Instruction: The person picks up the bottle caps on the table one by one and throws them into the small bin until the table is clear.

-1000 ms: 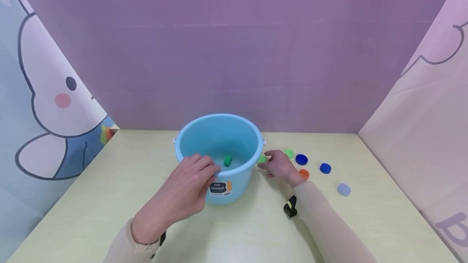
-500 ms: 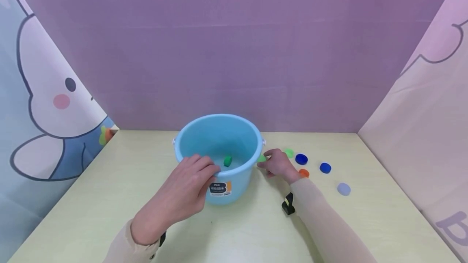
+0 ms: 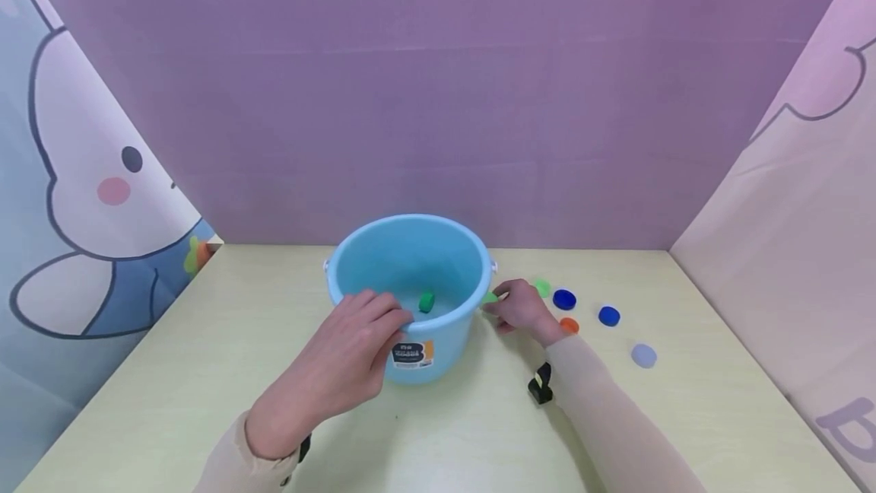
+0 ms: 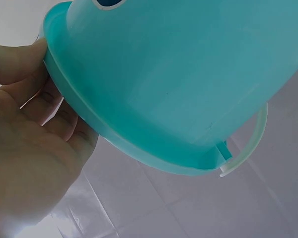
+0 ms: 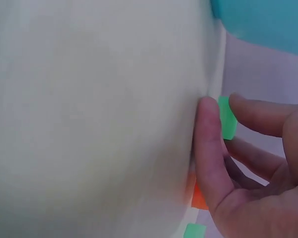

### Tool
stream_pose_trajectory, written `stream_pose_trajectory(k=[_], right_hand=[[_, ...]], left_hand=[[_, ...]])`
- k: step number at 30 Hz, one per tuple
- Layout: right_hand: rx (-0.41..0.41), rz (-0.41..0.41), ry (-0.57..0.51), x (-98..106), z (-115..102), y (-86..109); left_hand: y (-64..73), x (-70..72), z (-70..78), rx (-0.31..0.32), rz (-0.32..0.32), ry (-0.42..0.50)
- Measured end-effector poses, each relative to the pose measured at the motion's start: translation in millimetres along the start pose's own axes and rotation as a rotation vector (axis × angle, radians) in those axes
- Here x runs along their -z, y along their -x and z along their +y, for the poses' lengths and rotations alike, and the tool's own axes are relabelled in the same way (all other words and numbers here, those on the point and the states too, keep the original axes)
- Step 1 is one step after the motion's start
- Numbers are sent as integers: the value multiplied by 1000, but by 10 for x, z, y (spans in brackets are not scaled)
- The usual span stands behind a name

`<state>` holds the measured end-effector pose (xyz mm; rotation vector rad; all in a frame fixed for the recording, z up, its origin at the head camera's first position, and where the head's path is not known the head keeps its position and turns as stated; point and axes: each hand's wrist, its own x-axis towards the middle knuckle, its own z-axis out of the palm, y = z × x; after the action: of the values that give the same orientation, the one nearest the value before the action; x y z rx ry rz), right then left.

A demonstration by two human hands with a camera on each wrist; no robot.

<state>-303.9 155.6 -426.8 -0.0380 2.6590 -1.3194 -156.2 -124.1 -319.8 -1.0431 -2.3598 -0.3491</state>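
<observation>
A light blue bucket (image 3: 452,341) stands upright on the table, with a dark green bottle cap (image 3: 426,302) lying inside it. My left hand (image 3: 349,352) holds the bucket's near rim; in the left wrist view the thumb presses one side of the rim (image 4: 124,141) and the fingers curl under the other. Just right of the bucket, my right hand (image 3: 522,306) pinches a light green bottle cap (image 5: 228,118) between thumb and index finger, low by the tabletop. In the head view the fingers partly hide that cap.
Right of the bucket lie another light green cap (image 3: 542,287), an orange cap (image 3: 569,325), two dark blue caps, one farther left (image 3: 564,299) and one farther right (image 3: 609,316), and a pale lilac cap (image 3: 643,355). A purple wall (image 3: 438,97) rises behind the table.
My right index finger has come in toward the thumb at the light green cap beside the bucket. The left hand and bucket have stayed in place.
</observation>
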Motion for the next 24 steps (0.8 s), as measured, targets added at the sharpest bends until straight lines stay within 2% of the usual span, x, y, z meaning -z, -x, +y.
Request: stream_pose_trajectory(k=[6,12,24], right_hand=[[22,-38,-64,34,-36,73],[25,-40,-143,110,-62,143],[88,27,-234,208,-99,271]], left_hand=[[-7,8,5,4,-2,3],[-15,5,3,-4,3,5],[-18,6,1,0,-5,2]])
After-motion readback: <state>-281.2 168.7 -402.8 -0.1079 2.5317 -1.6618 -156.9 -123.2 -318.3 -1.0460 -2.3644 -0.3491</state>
